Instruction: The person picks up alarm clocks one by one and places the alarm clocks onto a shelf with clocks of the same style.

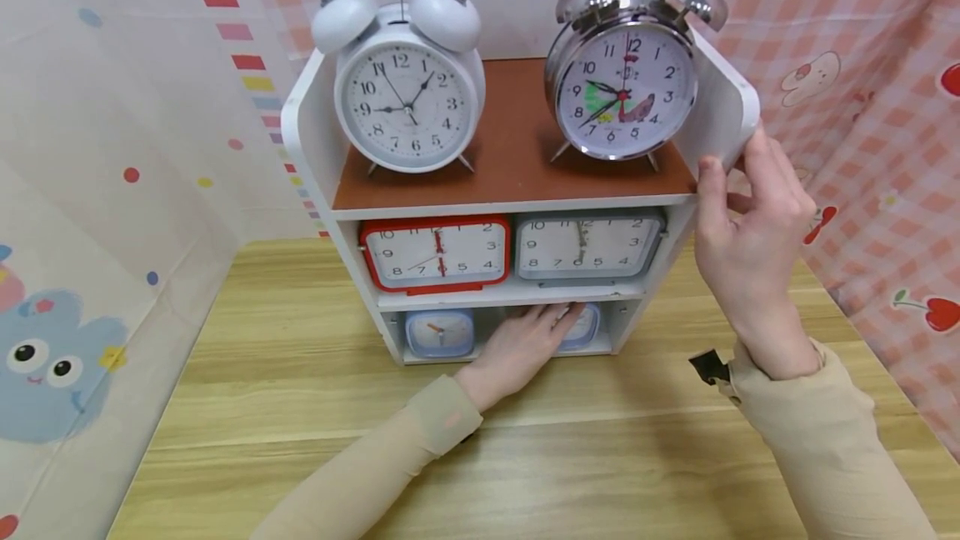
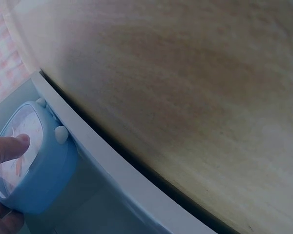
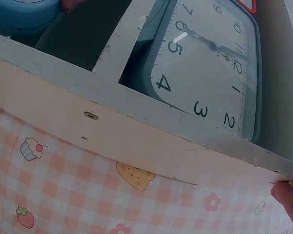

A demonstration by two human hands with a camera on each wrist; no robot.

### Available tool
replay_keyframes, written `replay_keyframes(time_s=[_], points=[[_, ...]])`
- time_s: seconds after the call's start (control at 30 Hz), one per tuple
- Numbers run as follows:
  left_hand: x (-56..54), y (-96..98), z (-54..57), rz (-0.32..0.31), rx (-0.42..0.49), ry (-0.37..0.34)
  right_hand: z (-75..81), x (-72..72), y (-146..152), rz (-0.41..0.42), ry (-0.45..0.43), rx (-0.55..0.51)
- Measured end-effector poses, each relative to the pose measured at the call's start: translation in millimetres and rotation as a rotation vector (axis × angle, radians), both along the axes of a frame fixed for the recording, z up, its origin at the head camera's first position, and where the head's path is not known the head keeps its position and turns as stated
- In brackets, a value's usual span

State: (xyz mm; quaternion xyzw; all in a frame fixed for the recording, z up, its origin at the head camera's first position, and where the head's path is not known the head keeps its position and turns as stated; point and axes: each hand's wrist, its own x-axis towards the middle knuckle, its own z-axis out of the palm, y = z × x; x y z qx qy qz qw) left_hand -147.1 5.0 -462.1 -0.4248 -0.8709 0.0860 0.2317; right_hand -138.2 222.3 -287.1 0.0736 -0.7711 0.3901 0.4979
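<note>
On the bottom tier of a white shelf unit (image 1: 517, 299), my left hand (image 1: 517, 348) grips a small light-blue alarm clock (image 1: 585, 328) at the right end. In the left wrist view its thumb (image 2: 12, 147) lies on the clock face, with other fingers at the clock's far side. My right hand (image 1: 753, 244) holds the edge of the unit's right side panel (image 1: 723, 90), thumb at the front; its fingers are partly hidden behind the panel. A grey rectangular clock (image 1: 588, 248) stands on the middle tier, nearest that hand.
A white twin-bell clock (image 1: 408, 107) and a silver one (image 1: 622, 94) stand on the brown top tier. A red-framed clock (image 1: 435, 255) sits mid-tier left, above another small blue clock (image 1: 439, 333). Wooden tabletop (image 1: 570, 457) lies in front; patterned cloth (image 1: 847, 132) hangs behind.
</note>
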Motion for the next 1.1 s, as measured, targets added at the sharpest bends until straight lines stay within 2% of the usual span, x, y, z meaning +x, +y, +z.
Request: replay_keyframes(time_s=[0.3, 0.53, 0.6, 0.77, 0.83, 1.1], points=[[-0.8, -0.6, -1.9, 0.012, -0.007, 0.005, 0.2, -2.0, -1.2, 0.000, 0.008, -0.007], [-0.2, -6.4, -5.3, -0.006, 0.093, -0.133, -0.8, -5.5, -1.3, 0.005, 0.014, -0.013], [0.7, -9.6, -6.4, -0.021, 0.128, -0.149, -1.3, -6.4, -0.6, 0.003, 0.016, -0.012], [2.5, -18.8, -8.1, -0.065, 0.180, -0.111, -1.9, -7.8, 2.0, 0.002, 0.014, -0.005], [3.5, -22.8, -8.3, -0.073, 0.174, -0.094, -2.0, -7.8, 3.2, 0.005, 0.011, -0.003], [10.0, -42.3, -11.8, -0.092, 0.116, -0.110, -2.2, -7.7, 8.0, 0.015, 0.021, 0.002]])
